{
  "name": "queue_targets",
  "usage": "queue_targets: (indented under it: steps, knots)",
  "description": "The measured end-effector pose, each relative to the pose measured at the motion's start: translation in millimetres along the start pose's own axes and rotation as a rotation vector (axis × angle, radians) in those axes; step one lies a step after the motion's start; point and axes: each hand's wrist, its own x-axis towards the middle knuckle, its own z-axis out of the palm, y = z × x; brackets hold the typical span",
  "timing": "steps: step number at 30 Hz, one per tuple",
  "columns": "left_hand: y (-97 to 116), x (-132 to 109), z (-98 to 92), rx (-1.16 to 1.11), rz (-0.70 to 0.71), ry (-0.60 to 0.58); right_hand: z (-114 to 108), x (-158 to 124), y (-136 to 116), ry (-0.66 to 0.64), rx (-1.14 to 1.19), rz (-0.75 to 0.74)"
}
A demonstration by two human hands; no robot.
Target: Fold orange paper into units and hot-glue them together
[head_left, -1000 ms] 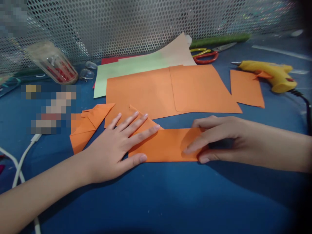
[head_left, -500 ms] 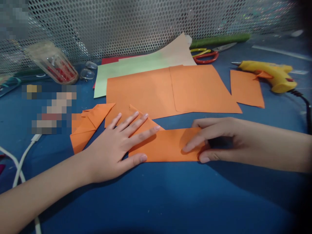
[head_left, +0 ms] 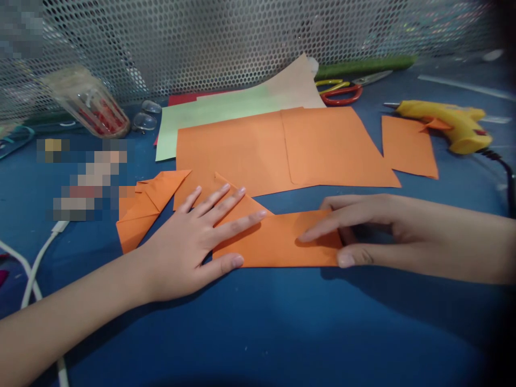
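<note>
A folded piece of orange paper lies on the blue tabletop, its long straight edge toward me and a slanted flap at the upper left. My left hand is spread flat over its left part, pressing it down. At the other end, my right hand has its index finger stretched out over the paper and its thumb at the lower right corner. Its other fingers are bent and partly hidden behind the index finger. Just left of my left hand sits a pleated orange paper piece.
Behind lie orange sheets, a pale green sheet and red-handled scissors. A yellow glue gun rests at the right near an orange square. Left are a clear jar, glasses and a white cable.
My right thumb has slid slightly right along the paper's near edge, and the index finger has straightened, its tip a little further left and higher. My left hand has stayed in place.
</note>
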Motion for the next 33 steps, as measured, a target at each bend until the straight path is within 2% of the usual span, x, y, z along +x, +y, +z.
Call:
queue_targets:
  steps: [3, 8, 13, 17, 22, 27, 29, 33]
  knots:
    - [-0.6, 0.2, 0.4, 0.007, 0.003, 0.006, 0.0, 4.8, 0.4, -0.058, 0.015, -0.003]
    - [-1.8, 0.9, -0.6, -0.003, 0.011, -0.006, 2.6, 7.3, 0.4, -0.076, -0.014, -0.069]
    - [-1.3, 0.9, -1.7, 0.009, 0.013, -0.004, 3.0, 4.3, 4.9, -0.117, -0.012, -0.051]
    - [-1.3, 0.2, -1.5, 0.014, 0.017, -0.006, 2.6, 5.3, 3.3, -0.131, -0.012, -0.096]
    - [-1.6, -0.2, -1.2, 0.031, 0.021, -0.007, 5.9, 5.2, -0.5, -0.058, -0.115, -0.111]
    - [-1.0, 0.5, -1.0, 0.040, 0.016, -0.008, 8.9, 0.1, 7.2, -0.041, -0.085, -0.107]
    - [-0.8, 0.6, -0.9, 0.042, 0.017, -0.008, 10.3, -1.7, 10.0, -0.020, -0.145, -0.164]
    - [-0.8, 0.3, -0.8, 0.041, 0.025, -0.002, 14.7, -5.8, 12.0, 0.110, -0.409, -0.389]
